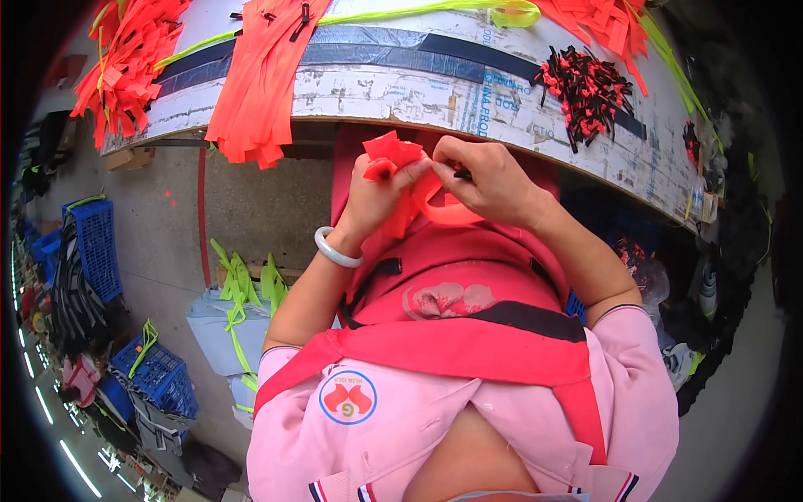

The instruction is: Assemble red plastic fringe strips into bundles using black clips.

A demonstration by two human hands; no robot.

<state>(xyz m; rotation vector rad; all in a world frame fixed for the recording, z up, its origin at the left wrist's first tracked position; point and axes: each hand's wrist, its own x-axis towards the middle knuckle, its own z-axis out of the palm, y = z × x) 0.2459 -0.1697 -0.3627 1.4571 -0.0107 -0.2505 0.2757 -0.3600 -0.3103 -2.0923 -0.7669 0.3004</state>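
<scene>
My left hand, with a pale bangle at the wrist, is closed round a bunch of orange-red fabric strips in front of my red apron. The strips' short ends stick up above the fist, and their lengths hang below it. My right hand is closed beside it, thumb and fingers pinching one strip that curves in a loop between the hands. A small black piece shows at the right fingertips; its exact kind is too small to tell. Both hands are just off the table's near edge.
On the worn white table lie a long bundle of orange strips, a heap of small black-and-orange pieces and a yellow-green ribbon. More orange strips hang at its left. Blue crates stand on the floor.
</scene>
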